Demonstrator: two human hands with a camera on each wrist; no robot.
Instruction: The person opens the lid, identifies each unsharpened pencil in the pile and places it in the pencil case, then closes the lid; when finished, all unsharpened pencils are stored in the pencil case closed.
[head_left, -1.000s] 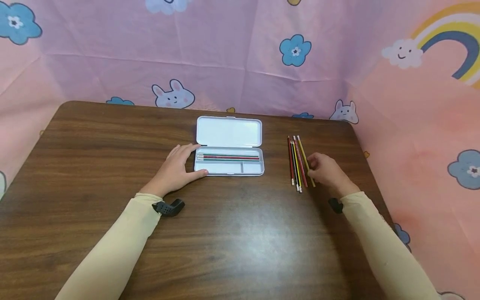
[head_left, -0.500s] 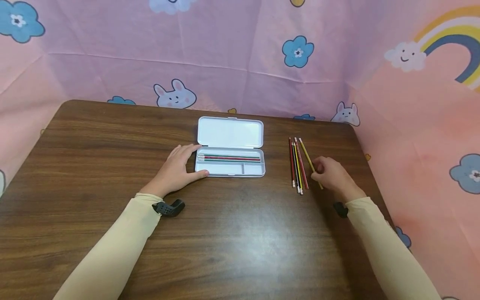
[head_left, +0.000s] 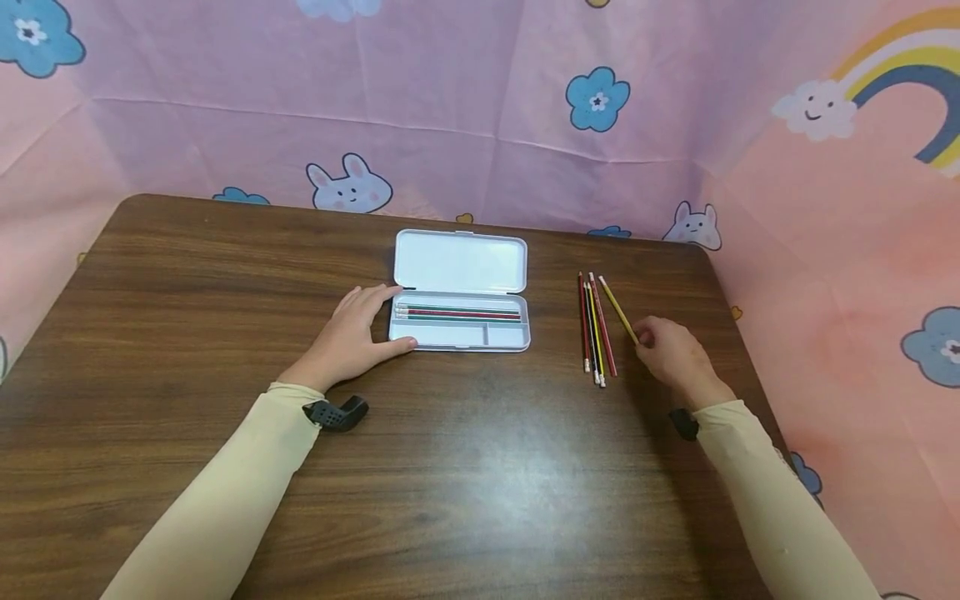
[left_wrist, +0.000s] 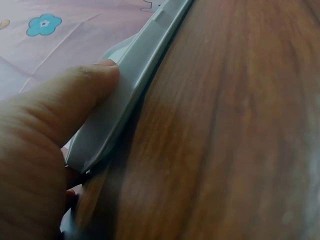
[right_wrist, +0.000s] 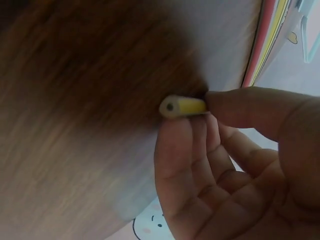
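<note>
A white pencil case [head_left: 450, 337] lies open on the wooden table, its lid [head_left: 460, 262] folded back. Several green and red pencils [head_left: 461, 314] rest side by side in its long rear compartment. My left hand [head_left: 348, 337] holds the left end of the case, thumb at the front edge and fingers toward the hinge; the left wrist view shows the thumb against the case wall [left_wrist: 135, 65]. My right hand [head_left: 675, 354] pinches a yellow pencil [head_left: 618, 308] near its front end. The right wrist view shows that pencil's flat end [right_wrist: 171, 106] between thumb and fingers.
Several loose red, black and yellow pencils [head_left: 596, 333] lie in a row just left of my right hand, eraser ends mostly toward me. The front compartments of the case hold nothing visible. A patterned pink cloth [head_left: 450, 108] hangs behind the table [head_left: 480, 467].
My right hand has shifted right and slightly down, drawing the yellow pencil's near end away from the row, so it slants more. My left hand stays on the pencil case.
</note>
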